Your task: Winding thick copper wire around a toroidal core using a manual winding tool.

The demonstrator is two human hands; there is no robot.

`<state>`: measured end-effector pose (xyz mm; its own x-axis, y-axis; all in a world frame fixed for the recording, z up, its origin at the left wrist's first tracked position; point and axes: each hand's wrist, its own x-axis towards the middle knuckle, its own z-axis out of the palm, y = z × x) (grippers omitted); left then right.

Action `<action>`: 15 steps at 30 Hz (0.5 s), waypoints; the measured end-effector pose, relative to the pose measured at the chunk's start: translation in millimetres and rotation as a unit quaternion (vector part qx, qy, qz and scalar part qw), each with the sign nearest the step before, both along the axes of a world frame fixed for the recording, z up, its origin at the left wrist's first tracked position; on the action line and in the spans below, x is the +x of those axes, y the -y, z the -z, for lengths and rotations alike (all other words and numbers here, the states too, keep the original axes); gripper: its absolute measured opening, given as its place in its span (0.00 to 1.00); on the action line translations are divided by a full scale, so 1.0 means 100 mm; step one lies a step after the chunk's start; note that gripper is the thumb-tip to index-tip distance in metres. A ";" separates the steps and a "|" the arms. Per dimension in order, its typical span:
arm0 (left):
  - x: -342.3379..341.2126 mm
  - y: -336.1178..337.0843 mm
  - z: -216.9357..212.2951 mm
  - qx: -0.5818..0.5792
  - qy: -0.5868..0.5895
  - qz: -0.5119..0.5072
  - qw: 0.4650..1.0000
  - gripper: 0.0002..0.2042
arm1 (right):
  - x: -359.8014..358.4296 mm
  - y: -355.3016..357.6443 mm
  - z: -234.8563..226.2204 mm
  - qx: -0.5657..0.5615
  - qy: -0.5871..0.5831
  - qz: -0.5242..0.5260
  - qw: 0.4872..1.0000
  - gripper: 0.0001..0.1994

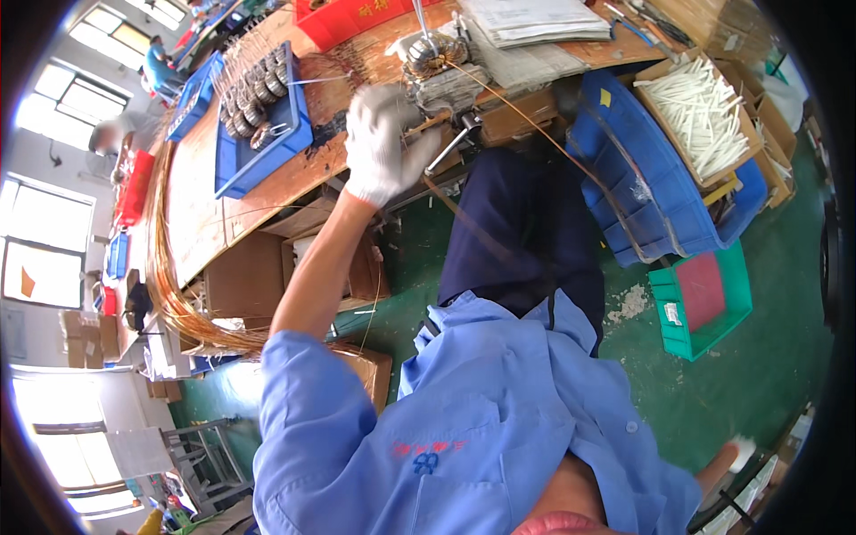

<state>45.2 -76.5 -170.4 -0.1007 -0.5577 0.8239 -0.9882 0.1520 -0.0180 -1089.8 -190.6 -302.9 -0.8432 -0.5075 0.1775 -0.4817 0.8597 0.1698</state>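
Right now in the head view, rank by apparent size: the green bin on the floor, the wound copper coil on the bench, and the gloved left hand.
1. green bin
2. gloved left hand, nearer the camera, so unsure
3. wound copper coil

Green floor [767, 357], wooden workbench [201, 201], bright windows [45, 218] at left — daylight, cardboard boxes [245, 281] beneath

Brown cardboard boxes [250, 281] under the bench; white label [673, 314] on green bin [713, 334].
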 end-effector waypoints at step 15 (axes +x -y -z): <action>0.33 0.84 -0.27 0.145 -0.382 -0.006 0.913 0.28 | 5.06 0.36 0.73 -0.043 0.095 -0.617 0.780 0.15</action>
